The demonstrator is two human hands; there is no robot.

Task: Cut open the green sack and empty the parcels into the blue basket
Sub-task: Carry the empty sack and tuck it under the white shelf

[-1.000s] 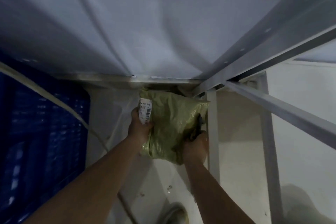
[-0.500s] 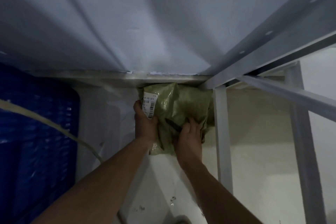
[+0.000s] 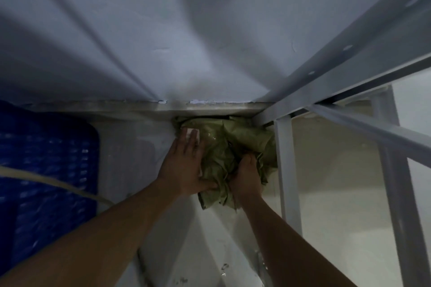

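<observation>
Left hand (image 3: 184, 165): flat, fingers spread, pressed on left side of green sack (image 3: 224, 144), covering part of white label (image 3: 194, 134).
Right hand (image 3: 246, 179): closed around bunched sack fabric at right.
Green sack: crumpled, on pale floor (image 3: 326, 193), tucked under bench (image 3: 210, 30) edge, just beside grey metal leg (image 3: 286, 170).
Blue basket (image 3: 46, 170): far left, apart from sack.
Parcels: not visible.

dim, bluish | soft motion blur | wide-angle edge stretch
</observation>
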